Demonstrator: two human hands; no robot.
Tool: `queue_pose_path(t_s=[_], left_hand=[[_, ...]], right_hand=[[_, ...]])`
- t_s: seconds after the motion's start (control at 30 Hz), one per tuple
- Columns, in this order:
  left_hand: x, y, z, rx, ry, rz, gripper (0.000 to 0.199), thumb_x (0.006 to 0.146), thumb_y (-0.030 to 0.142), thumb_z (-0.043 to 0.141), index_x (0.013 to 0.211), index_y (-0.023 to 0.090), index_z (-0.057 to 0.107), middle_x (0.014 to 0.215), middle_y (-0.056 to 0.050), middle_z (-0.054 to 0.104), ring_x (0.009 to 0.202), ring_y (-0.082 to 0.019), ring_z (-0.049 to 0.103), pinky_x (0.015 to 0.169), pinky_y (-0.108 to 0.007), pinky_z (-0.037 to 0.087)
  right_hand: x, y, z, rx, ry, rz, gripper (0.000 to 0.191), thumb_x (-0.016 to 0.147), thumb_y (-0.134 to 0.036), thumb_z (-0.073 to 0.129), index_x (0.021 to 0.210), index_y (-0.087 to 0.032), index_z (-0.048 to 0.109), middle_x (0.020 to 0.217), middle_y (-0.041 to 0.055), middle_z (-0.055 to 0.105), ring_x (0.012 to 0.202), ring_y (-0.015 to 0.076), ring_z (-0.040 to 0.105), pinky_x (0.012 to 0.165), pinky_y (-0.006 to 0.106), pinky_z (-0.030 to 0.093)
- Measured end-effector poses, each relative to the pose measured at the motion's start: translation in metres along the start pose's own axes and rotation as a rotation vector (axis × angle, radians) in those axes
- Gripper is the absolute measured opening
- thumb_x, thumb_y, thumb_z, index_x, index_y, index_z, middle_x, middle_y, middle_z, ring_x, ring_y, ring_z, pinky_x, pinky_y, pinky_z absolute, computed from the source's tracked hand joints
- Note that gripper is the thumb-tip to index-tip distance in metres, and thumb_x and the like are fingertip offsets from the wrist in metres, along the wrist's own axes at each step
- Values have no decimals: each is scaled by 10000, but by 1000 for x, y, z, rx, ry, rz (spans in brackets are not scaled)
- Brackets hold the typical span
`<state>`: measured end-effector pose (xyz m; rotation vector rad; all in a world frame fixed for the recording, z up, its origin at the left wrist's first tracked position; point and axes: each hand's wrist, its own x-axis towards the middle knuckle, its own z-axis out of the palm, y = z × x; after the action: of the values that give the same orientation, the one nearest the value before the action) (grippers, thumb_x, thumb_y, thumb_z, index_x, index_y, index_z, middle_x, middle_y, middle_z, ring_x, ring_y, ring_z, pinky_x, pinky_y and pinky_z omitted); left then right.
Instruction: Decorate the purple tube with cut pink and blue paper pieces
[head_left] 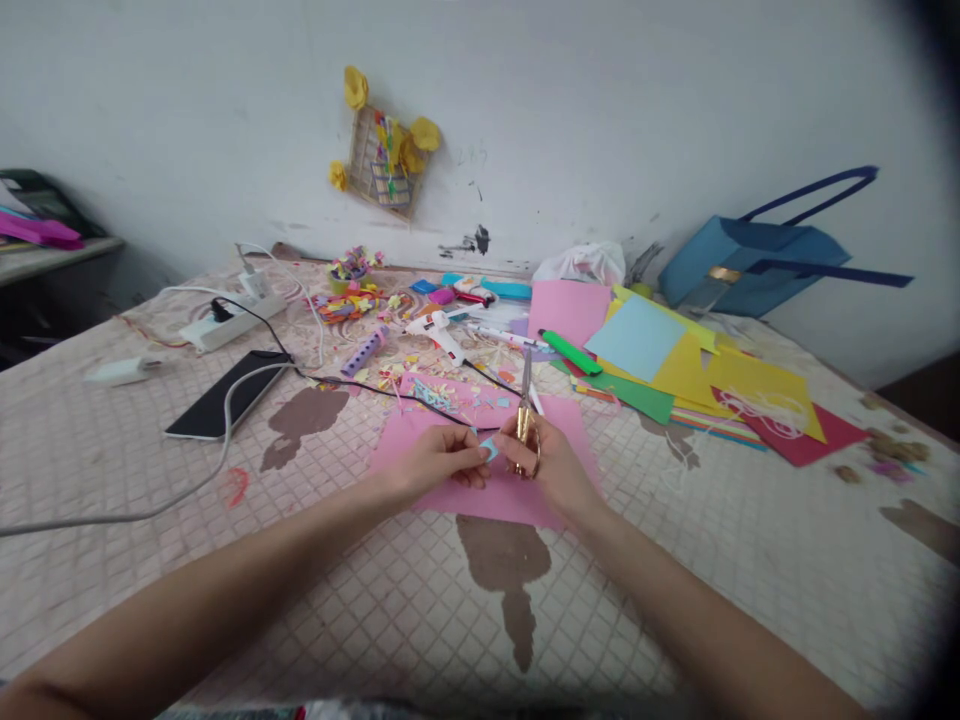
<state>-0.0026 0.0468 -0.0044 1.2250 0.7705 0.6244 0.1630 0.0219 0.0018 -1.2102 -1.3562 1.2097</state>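
My left hand (450, 458) pinches a small light blue piece of paper (490, 449) between thumb and fingers. Just to the right, my right hand (541, 455) is closed around gold-handled scissors (523, 425), with the blades pointing up and away from me. The fingertips of the right hand are close to the blue piece; whether they touch it I cannot tell. Both hands are above a pink sheet (480, 503) lying on the table. Small light blue scraps (439, 395) lie on the sheet's far part.
A white glue gun (439, 335) lies beyond the sheet, its black cord crossing toward a power strip (232, 322). A black tablet-like slab (229, 395) is at left. Coloured papers (686, 365), a green cutter-like tool (570, 352) and a blue bag (750, 265) are at right.
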Motion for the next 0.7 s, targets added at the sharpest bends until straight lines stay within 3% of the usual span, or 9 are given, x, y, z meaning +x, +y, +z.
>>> queue_pose_path(t_s=[0.23, 0.47, 0.57, 0.7], left_hand=[[3, -4, -3, 43, 87, 80, 265, 693, 354, 662, 711, 123, 531, 609, -4, 603, 559, -89, 551, 585, -221, 431], [5, -3, -8, 162, 46, 136, 264, 713, 370, 633, 710, 123, 539, 584, 21, 538, 522, -75, 506, 539, -207, 402], [5, -2, -8, 219, 104, 162, 282, 751, 405, 580, 713, 127, 548, 570, 23, 527, 520, -77, 496, 529, -202, 392], [5, -2, -7, 194, 123, 130, 315, 768, 452, 537, 759, 136, 549, 584, 17, 546, 523, -90, 511, 529, -214, 397]], right_hand=[[1, 2, -1, -35, -15, -12, 217, 681, -338, 632, 741, -193, 482, 586, -62, 429, 497, 86, 395, 464, 219, 315], [1, 2, -1, -23, -58, 27, 219, 683, -341, 618, 761, -184, 487, 577, -62, 429, 490, 80, 394, 458, 215, 312], [1, 2, -1, -17, -97, 48, 207, 674, -322, 621, 759, -186, 491, 581, -60, 444, 490, 82, 397, 455, 218, 308], [1, 2, 0, -23, -33, 20, 200, 683, -330, 618, 733, -186, 489, 574, -55, 447, 496, 87, 397, 457, 222, 298]])
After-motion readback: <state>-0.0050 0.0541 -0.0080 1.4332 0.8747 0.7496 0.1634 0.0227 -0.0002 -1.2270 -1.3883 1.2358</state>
